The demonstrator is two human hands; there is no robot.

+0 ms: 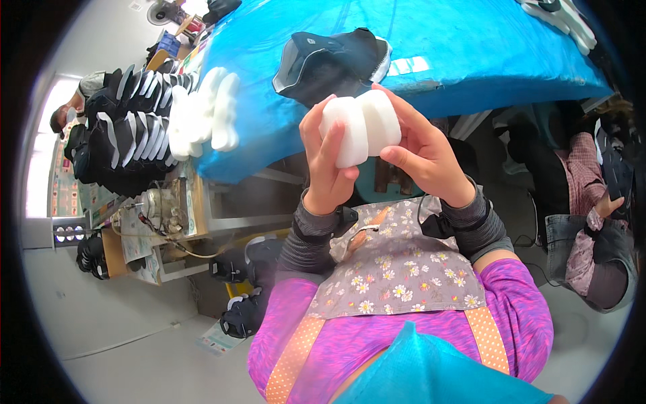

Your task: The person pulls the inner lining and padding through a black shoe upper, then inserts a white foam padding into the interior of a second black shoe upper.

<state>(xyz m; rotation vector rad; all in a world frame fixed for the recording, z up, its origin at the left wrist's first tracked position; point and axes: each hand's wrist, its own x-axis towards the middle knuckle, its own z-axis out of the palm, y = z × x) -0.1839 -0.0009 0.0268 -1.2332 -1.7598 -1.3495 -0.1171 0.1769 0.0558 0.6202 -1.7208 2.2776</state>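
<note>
In front of my chest I hold up two thick white foam pieces with rounded ends, side by side and close together. My left hand grips the left foam piece, fingers closed round its side. The right foam piece is pinched in my right hand, with the thumb low on it and the fingers at its top. Just beyond my hands a black boot with a light lining lies on its side on the blue-covered table.
White foam inserts lie at the table's left edge, beside rows of black-and-white shoe uppers. Below them stands a machine with a hose. A co-worker's hand is at the right. More white pieces lie far right.
</note>
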